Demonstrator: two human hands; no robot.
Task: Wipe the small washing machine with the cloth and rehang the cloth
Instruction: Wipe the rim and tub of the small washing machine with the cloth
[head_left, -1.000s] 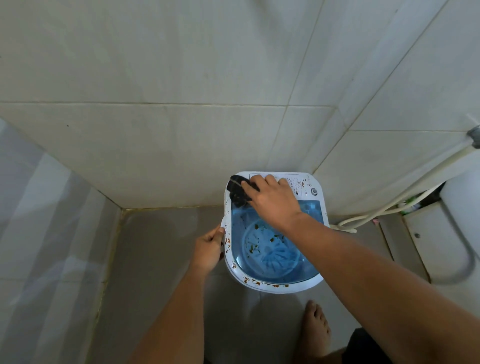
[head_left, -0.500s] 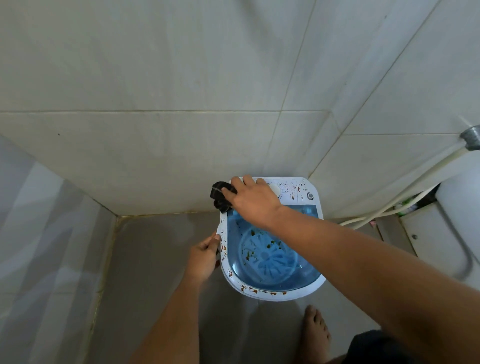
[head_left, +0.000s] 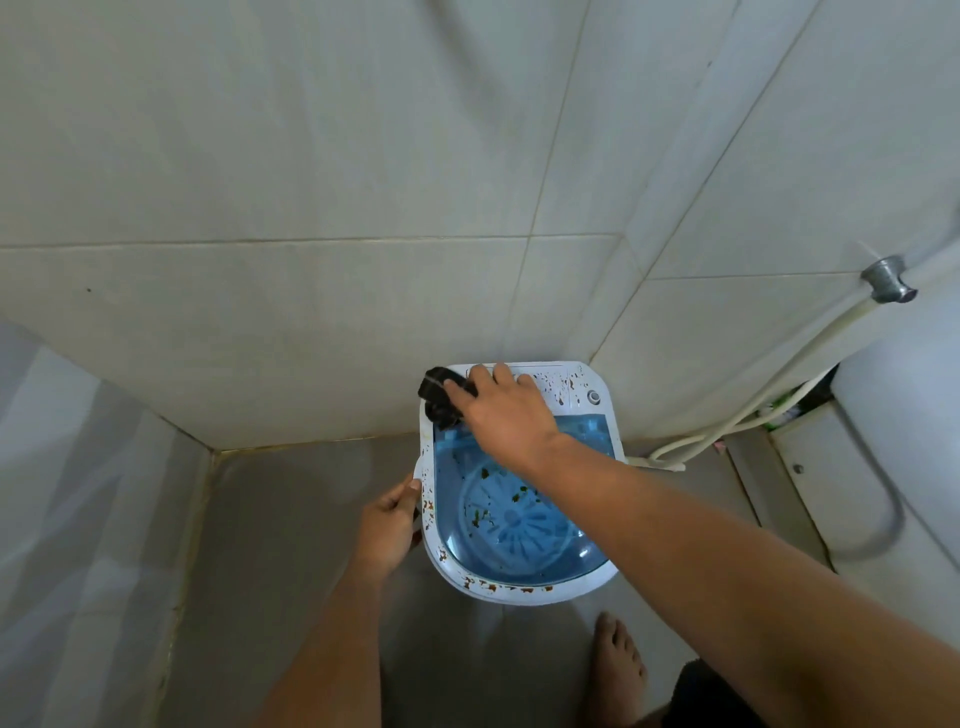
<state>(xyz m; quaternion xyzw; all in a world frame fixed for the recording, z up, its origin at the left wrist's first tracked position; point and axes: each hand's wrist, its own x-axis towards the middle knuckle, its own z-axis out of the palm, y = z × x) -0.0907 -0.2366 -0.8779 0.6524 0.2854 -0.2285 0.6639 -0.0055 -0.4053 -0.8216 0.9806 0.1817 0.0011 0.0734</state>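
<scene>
I've got my right hand (head_left: 501, 410) clamped on the bunched black cloth (head_left: 440, 397) at the small white-and-blue plastic washing machine's (head_left: 519, 584) back-left corner, left hand (head_left: 387, 525) gripping its side rim, so I'd press flat and drag toward the brown specks just right of my fingers.

The small white plastic washing machine with a translucent blue lid (head_left: 524, 587) stands on the grey tiled floor (head_left: 291, 545), in the corner where two tiled walls (head_left: 311, 182) meet. The right hand (head_left: 501, 415) presses a dark bunched cloth (head_left: 439, 397) on the machine's far-left corner. The left hand (head_left: 387, 525) grips its left edge. A pale flexible hose (head_left: 769, 384) runs down the right wall to the floor right of the machine. A bare foot (head_left: 618, 670) stands before the machine's near edge.
</scene>
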